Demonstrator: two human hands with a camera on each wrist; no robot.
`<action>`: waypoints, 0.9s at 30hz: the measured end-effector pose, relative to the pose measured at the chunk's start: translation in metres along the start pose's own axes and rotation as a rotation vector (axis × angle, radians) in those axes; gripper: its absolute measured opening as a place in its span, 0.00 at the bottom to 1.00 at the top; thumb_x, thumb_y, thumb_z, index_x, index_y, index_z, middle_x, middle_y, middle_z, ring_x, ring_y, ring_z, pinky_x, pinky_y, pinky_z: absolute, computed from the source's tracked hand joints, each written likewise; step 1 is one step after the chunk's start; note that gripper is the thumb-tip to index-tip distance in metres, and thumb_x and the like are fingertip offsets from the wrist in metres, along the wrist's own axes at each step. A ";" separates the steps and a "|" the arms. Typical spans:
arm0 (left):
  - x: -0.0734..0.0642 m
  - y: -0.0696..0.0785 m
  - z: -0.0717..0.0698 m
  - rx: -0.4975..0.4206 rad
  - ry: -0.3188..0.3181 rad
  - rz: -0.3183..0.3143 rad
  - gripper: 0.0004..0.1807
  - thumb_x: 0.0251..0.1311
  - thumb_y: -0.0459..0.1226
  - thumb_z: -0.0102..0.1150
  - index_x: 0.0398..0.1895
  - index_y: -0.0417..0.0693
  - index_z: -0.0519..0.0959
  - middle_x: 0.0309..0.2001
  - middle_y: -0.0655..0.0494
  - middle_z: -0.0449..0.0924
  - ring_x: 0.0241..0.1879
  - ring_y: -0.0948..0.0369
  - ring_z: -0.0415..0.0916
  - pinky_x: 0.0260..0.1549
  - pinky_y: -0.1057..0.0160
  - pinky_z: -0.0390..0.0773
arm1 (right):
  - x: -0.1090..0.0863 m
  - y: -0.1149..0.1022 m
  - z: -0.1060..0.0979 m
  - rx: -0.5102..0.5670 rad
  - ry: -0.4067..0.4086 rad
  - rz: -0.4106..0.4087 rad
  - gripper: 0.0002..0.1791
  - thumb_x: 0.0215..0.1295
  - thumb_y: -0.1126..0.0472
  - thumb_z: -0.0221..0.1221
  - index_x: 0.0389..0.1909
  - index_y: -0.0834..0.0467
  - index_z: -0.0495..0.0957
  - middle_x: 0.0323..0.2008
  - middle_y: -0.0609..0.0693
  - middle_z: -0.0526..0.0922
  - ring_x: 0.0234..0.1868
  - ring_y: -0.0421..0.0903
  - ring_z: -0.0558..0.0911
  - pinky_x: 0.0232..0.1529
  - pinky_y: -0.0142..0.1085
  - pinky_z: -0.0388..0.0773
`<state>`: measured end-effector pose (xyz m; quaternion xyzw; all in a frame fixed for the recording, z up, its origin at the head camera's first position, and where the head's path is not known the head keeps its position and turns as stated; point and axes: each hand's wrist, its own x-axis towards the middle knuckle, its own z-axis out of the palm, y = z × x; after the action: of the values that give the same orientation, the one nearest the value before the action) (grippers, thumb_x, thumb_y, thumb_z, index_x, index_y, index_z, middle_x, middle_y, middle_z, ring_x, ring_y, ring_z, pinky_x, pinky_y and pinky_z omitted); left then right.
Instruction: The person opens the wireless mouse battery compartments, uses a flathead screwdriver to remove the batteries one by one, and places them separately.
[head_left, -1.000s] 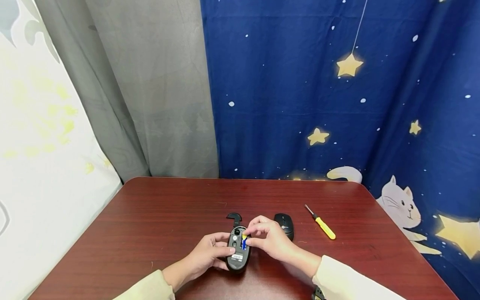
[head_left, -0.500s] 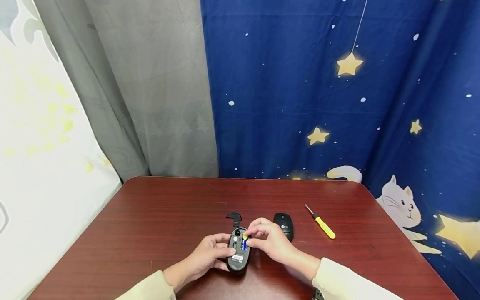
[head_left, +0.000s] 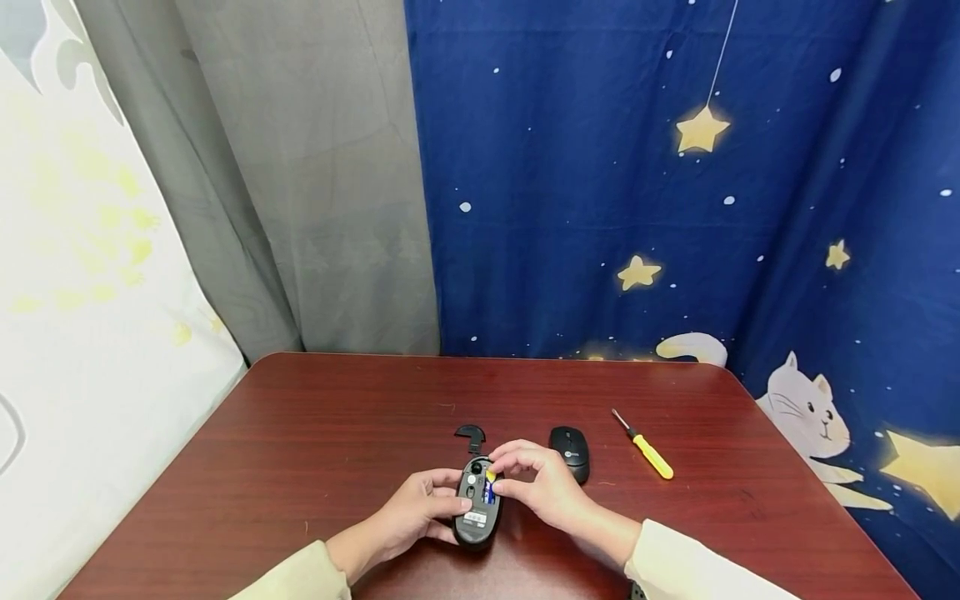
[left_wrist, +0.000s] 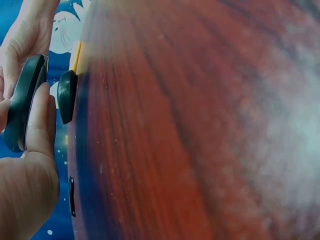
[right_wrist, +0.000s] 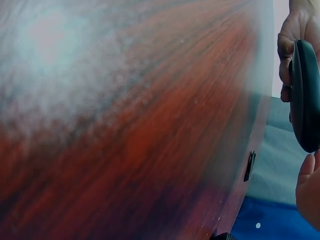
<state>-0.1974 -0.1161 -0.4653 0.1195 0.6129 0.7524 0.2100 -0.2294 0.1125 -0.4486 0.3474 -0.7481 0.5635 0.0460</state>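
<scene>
In the head view my left hand (head_left: 415, 506) grips a black computer mouse (head_left: 472, 533), its underside turned up and its battery bay uncovered. A blue and yellow battery (head_left: 489, 493) lies at the bay, where my right hand (head_left: 542, 485) pinches it by the yellow end with thumb and index finger. Those fingertips partly cover the battery. Both wrist views catch the mouse (left_wrist: 22, 107) edge-on, clear of the tabletop, with the battery out of sight there. Just beyond the mouse lies its loose black battery cover (head_left: 472, 433).
A second black mouse (head_left: 570, 450) rests on the reddish-brown table (head_left: 337, 417), behind my right hand. Farther right lies a screwdriver (head_left: 651, 457) with a yellow handle. Curtains hang behind the table's far edge. A dark object is partly hidden by my right sleeve (head_left: 697, 567).
Hands, mouse and battery keep nearly the same places. The right fingers have shifted very slightly downward at the battery, and the whole view has drifted a little.
</scene>
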 end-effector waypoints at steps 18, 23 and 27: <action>-0.002 0.002 0.001 -0.008 0.011 -0.012 0.29 0.60 0.30 0.60 0.62 0.26 0.65 0.43 0.40 0.82 0.38 0.54 0.82 0.33 0.53 0.84 | 0.002 -0.009 -0.001 0.079 -0.024 0.123 0.10 0.55 0.66 0.69 0.39 0.63 0.85 0.39 0.55 0.85 0.36 0.40 0.80 0.37 0.32 0.80; -0.002 0.002 0.001 0.001 0.012 -0.012 0.29 0.59 0.30 0.60 0.62 0.26 0.65 0.43 0.40 0.82 0.38 0.54 0.82 0.32 0.55 0.84 | 0.005 -0.009 -0.006 0.037 -0.092 0.055 0.12 0.56 0.67 0.68 0.42 0.62 0.85 0.40 0.54 0.85 0.35 0.42 0.80 0.35 0.33 0.80; -0.002 0.003 0.001 0.003 0.011 -0.012 0.29 0.59 0.30 0.60 0.62 0.26 0.65 0.43 0.41 0.82 0.38 0.54 0.82 0.31 0.56 0.84 | 0.008 -0.009 -0.009 -0.003 -0.166 -0.015 0.14 0.55 0.69 0.68 0.44 0.65 0.84 0.42 0.55 0.83 0.38 0.45 0.81 0.36 0.35 0.81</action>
<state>-0.1952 -0.1163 -0.4622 0.1122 0.6159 0.7507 0.2110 -0.2335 0.1160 -0.4344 0.3985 -0.7477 0.5311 -0.0115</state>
